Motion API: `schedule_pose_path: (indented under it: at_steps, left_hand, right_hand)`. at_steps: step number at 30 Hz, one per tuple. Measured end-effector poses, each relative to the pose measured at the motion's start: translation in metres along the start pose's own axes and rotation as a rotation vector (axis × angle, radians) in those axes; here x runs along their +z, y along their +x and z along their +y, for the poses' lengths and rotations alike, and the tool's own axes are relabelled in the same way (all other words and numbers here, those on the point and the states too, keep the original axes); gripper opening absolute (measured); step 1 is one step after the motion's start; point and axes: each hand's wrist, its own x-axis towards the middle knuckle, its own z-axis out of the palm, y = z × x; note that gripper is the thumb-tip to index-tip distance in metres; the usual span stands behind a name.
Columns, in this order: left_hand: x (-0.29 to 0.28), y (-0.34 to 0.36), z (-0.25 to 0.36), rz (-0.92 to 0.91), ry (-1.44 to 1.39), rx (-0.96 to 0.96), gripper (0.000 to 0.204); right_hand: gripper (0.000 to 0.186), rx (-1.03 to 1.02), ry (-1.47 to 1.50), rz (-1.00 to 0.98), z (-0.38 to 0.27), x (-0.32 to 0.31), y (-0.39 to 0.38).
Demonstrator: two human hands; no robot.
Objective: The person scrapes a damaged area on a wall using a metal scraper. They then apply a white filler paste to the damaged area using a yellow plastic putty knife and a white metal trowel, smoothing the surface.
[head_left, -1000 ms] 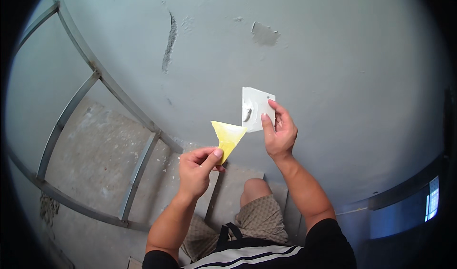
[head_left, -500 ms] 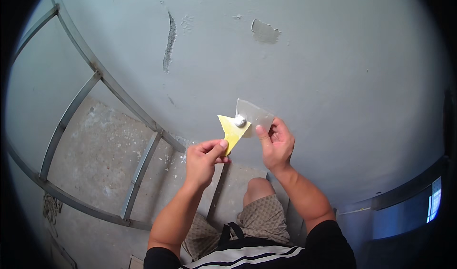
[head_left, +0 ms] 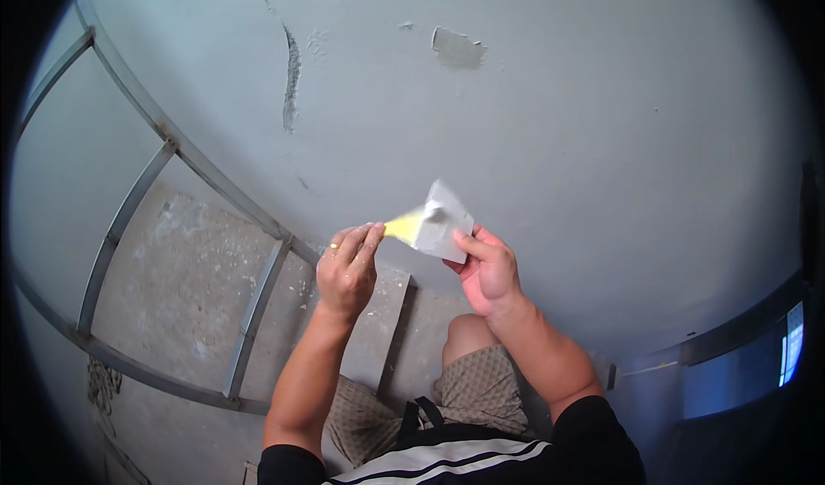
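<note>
Both grips closed: left hand (head_left: 348,270), newly knuckles-up, on yellow scraper (head_left: 401,226); right hand (head_left: 488,270) on white plate (head_left: 443,238).

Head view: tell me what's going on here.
A person's left hand holds a yellow scraper, and the right hand holds a white scraper. The two scrapers overlap in view, with a blurred lump of greyish paste at the overlap. Beyond them, the wall shows a long crack and a grey patch.
</note>
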Motion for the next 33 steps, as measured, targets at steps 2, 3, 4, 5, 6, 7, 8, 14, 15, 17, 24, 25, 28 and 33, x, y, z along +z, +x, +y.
schedule_pose_path:
  at_steps: [2,3,4,5,6,7,8,14,15,17,24,25,28,33]
  left_hand:
    - [0.002,-0.006,-0.005,-0.012,-0.011,-0.054,0.027]
    - [0.006,-0.011,-0.006,-0.014,-0.022,-0.081,0.026]
    - [0.009,-0.017,-0.007,-0.011,-0.037,-0.127,0.023]
    - [0.012,-0.025,-0.008,-0.007,-0.054,-0.173,0.021]
    - [0.014,-0.033,-0.007,-0.002,-0.074,-0.221,0.019]
    - [0.015,-0.04,-0.006,0.0,-0.105,-0.246,0.017]
    - [0.019,-0.044,-0.002,0.007,-0.14,-0.271,0.016]
    - [0.042,-0.083,0.008,0.012,-0.273,-0.376,0.013]
    - [0.048,-0.09,0.009,0.018,-0.291,-0.388,0.013]
    - [0.055,-0.1,0.008,0.037,-0.309,-0.394,0.012]
    - [0.059,-0.112,0.004,0.061,-0.358,-0.453,0.012]
    - [0.059,-0.113,0.003,0.058,-0.363,-0.464,0.012]
    - [0.054,-0.116,0.0,0.028,-0.378,-0.52,0.012]
    - [0.051,-0.119,-0.001,0.031,-0.384,-0.558,0.012]
  right_hand:
    - [0.035,-0.045,0.055,-0.02,-0.008,0.006,0.002]
    - [0.035,-0.172,-0.014,0.027,-0.014,0.007,0.007]
    - [0.035,-0.299,-0.081,0.074,-0.021,0.01,0.015]
    - [0.036,-0.426,-0.148,0.123,-0.03,0.012,0.024]
    - [0.03,-0.623,-0.381,0.194,-0.043,0.011,0.034]
    - [0.024,-0.813,-0.614,0.262,-0.055,0.011,0.048]
    - [0.02,-1.059,-0.811,0.319,-0.072,0.022,0.056]
    - [0.018,-1.855,-1.678,0.297,-0.145,0.074,0.107]
    - [0.017,-1.867,-1.804,0.295,-0.149,0.078,0.112]
    - [0.02,-1.914,-1.929,0.283,-0.151,0.081,0.125]
    - [0.024,-2.096,-2.104,0.288,-0.145,0.084,0.147]
    - [0.026,-2.073,-2.125,0.302,-0.142,0.084,0.148]
    - [0.028,-2.041,-2.166,0.315,-0.133,0.081,0.148]
    - [0.024,-2.014,-2.227,0.283,-0.125,0.082,0.141]
